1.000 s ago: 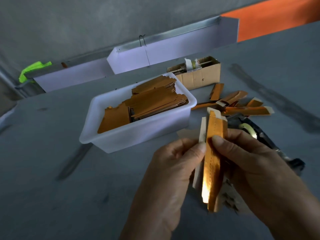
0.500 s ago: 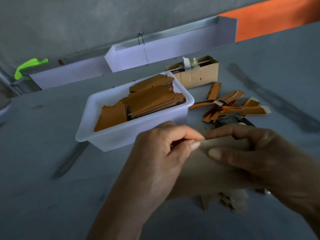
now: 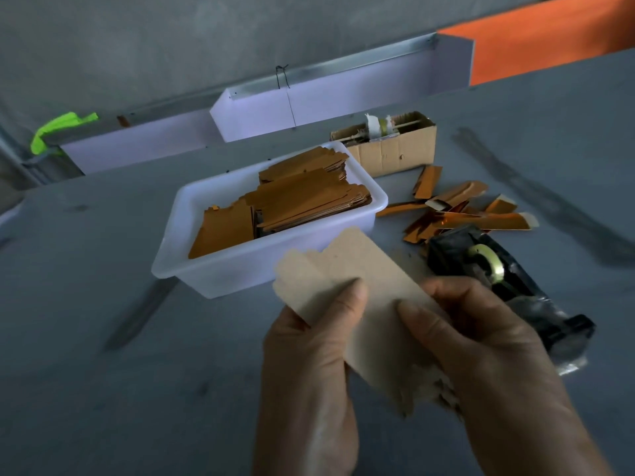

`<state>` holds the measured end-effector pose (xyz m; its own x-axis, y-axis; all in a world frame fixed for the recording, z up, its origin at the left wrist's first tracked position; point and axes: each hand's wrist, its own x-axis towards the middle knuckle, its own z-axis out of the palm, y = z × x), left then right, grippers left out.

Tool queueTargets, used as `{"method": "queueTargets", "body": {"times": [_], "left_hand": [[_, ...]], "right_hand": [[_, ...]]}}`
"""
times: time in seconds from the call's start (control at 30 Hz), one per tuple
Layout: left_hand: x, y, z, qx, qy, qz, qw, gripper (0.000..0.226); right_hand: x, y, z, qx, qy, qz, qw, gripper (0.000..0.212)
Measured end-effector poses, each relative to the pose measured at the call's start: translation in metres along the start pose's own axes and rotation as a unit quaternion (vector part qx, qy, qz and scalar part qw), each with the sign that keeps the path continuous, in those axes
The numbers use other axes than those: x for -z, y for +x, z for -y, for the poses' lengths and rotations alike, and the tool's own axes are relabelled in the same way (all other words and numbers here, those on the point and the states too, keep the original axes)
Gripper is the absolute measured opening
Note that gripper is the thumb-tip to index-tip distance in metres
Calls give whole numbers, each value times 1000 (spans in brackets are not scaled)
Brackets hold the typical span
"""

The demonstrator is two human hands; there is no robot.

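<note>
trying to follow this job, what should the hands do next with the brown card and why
Probably fold the card lengthwise. The left hand and right hand both pinch it flat, plain side up, and the folded gold strips lying to the right of the tub suggest that is what each flat piece becomes.

**A small workshop for card packaging**

We take this for a workshop where card packaging is handled piece by piece. A plain grey worktop [image 3: 103,389] carries a white plastic tub [image 3: 240,273] stacked with flat, gold, die-cut card blanks [image 3: 309,197]. Beside the tub lies a loose heap of folded gold pieces [image 3: 457,207]. A black tape dispenser [image 3: 481,266] sits near them, a rough cardboard box [image 3: 395,154] holds a tape roll, and bare white panels [image 3: 343,94] under a metal rail run along the back.
</note>
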<state>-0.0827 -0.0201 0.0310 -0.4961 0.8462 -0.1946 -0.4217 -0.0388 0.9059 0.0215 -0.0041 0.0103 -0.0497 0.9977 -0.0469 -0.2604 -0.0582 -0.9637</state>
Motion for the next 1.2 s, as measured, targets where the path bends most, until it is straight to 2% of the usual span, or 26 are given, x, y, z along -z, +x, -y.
{"method": "queueTargets", "body": {"times": [0.13, 0.23, 0.33, 0.4, 0.47, 0.53, 0.6, 0.7, 0.83, 0.93, 1.0, 1.13, 1.2], "left_hand": [[5, 6, -9, -26, 95, 46, 994, 33], [7, 7, -11, -30, 159, 82, 983, 26], [6, 7, -10, -53, 181, 77, 979, 28], [4, 5, -8, -60, 184, 72, 978, 22], [3, 5, -3, -56, 189, 63, 978, 11], [2, 5, 1, -53, 199, 44, 977, 13], [0, 5, 2, -63, 218, 31, 973, 10], [-1, 3, 2, -96, 244, 25, 965, 9], [-2, 0, 3, -116, 271, 40, 955, 15], [2, -1, -4, -27, 206, 110, 972, 25], [4, -2, -9, 29, 187, 164, 968, 31], [8, -1, -12, 8, 209, 185, 960, 27], [11, 1, -15, -3, 217, 216, 952, 29]], "right_hand": [[5, 5, 7, 41, -101, 38, 993, 37], [3, 6, 8, 32, -110, 59, 992, 33], [2, 7, 7, 55, -122, 26, 991, 18], [3, 6, 4, 95, -170, -12, 981, 20], [4, 4, 0, 178, -253, -51, 950, 22], [3, 3, -4, 273, -321, -63, 905, 38], [-1, -1, -9, 315, -368, -64, 872, 51], [-7, -4, -11, 353, -386, -62, 850, 42], [-11, -10, -9, 347, -371, -13, 861, 41], [-11, -14, -3, 326, -351, 10, 878, 46], [-9, -16, -2, 320, -335, 13, 886, 45], [-8, -17, -1, 301, -318, 18, 899, 45], [-9, -18, 0, 264, -263, 41, 927, 45]]}}
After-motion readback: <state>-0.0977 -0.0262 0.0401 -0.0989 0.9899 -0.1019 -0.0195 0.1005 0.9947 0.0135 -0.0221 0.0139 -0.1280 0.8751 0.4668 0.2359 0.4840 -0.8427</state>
